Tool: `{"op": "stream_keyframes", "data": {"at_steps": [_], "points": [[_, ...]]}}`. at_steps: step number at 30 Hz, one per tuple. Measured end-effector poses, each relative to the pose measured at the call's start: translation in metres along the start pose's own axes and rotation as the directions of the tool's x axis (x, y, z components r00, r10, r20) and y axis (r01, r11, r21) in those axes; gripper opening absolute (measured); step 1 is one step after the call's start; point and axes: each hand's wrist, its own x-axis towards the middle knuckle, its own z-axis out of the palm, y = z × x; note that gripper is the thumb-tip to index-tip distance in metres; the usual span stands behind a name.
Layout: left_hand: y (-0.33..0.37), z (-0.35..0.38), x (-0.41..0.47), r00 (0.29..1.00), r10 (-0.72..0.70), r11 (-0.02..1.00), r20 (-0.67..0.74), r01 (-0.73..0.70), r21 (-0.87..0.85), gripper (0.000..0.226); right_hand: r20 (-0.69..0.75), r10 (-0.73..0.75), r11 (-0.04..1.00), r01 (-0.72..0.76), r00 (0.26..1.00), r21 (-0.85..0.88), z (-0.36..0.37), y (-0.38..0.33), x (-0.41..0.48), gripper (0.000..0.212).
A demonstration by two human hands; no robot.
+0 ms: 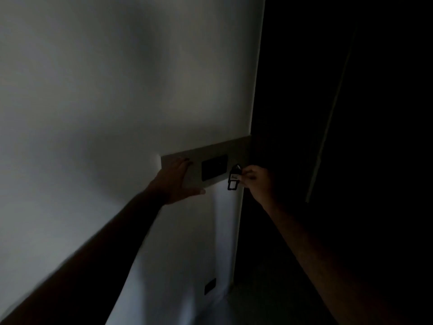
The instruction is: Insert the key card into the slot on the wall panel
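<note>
Dim light fills the head view, where a pale wall (93, 113) ends at a corner with near-black space to its right. Mounted on the wall by that corner is a long grey panel (236, 146), tilted in the frame, with a dark rectangular plate (214, 167) set in its middle. The left hand (177, 181) lies flat and open against the left end of the panel, fingers spread upward and thumb stretched out along the panel's lower edge. The right hand (256, 181) is closed in a pinch on the key card (233, 178), a small dark-framed tag with a light patch, held upright just beside the right edge of the dark plate and over the panel's lower right part. Whether the card touches the panel or any slot cannot be told in this light. Low on the wall near the floor sits a small dark socket (210, 285)
</note>
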Motion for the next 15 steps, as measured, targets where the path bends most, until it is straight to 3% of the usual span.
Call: {"op": "stream_keyframes", "data": {"at_steps": [6,15], "points": [[-0.018,0.005,0.033,0.999,-0.020,0.999,-0.025,0.020,0.031,0.120,0.007,-0.008,1.000,0.008,1.000,-0.013,0.017,0.018,0.054,0.014],[-0.037,0.012,0.106,0.991,0.100,0.981,-0.092,-0.083,0.174,0.116,0.048,0.009,0.987,-0.017,0.999,0.157,0.036,0.027,0.140,0.020]]}}
